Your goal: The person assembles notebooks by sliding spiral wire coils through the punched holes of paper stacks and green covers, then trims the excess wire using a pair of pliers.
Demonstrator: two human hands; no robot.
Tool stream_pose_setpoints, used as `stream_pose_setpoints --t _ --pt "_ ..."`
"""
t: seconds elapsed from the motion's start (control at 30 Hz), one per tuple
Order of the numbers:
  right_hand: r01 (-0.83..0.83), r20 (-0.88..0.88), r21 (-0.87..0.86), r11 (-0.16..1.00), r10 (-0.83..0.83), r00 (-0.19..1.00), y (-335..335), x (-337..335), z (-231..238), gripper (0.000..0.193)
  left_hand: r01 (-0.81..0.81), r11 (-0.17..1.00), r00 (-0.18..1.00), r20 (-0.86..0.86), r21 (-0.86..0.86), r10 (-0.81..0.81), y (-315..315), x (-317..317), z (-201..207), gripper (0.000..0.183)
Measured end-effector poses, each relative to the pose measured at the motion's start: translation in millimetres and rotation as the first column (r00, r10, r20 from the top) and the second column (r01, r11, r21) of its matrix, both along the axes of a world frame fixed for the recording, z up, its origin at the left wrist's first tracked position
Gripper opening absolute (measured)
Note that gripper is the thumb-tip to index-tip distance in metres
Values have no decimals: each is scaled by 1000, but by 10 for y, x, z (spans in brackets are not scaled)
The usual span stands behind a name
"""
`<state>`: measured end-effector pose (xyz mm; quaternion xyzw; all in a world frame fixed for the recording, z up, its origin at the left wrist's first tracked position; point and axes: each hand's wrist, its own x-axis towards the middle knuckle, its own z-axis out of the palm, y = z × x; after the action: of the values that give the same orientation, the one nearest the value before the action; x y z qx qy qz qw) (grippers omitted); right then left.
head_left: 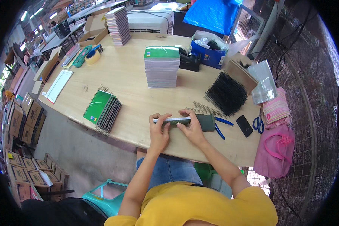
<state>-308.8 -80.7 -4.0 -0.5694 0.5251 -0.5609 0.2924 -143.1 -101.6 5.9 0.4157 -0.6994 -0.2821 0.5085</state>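
At the table's near edge, both my hands hold a notebook (174, 119) edge-on, its white page edges turned up. My left hand (159, 132) pinches its left end, and my right hand (191, 130) grips the right end with thumb and fingers. Just right of my right hand lies a dark green cloth-like piece (206, 122), with blue-handled pliers (220, 130) beside it. Several loose spiral coils (205, 108) rest beyond it, near a heap of black coils (226, 93). Green spiral-bound notebooks (101, 106) are stacked to the left; a taller stack of green-covered notebooks (162, 69) stands ahead.
Further right are a black phone (244, 125), blue scissors (258, 124), a pink bag (274, 154) and plastic sheets (262, 83). A blue box (208, 56) and another notebook stack (118, 26) stand at the back. Tape (92, 57) lies far left; a teal stool (105, 197) stands below.
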Motion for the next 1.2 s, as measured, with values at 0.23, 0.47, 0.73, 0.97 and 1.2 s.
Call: stream_pose_setpoints --t 0.23,0.47,0.73,0.97,1.2 --pt "227 -710 335 915 86 699 -126 -986 729 45 -21 1000 1000 -20 -8 21 -52 18 -81 27" --pt "-78 -747 136 988 154 647 261 -949 365 67 3 997 996 -87 74 3 -110 238 -85 18" --pt "-23 -827 -211 977 -166 537 -844 -998 213 49 72 992 996 -67 106 -66 -16 17 -128 17" --pt "-59 -820 -202 978 -136 556 -174 -789 229 27 30 997 989 -146 77 -18 88 -50 -99 27" --pt "-268 -397 86 959 280 874 42 -952 533 15 -6 1000 996 -89 13 7 40 -132 -127 27"
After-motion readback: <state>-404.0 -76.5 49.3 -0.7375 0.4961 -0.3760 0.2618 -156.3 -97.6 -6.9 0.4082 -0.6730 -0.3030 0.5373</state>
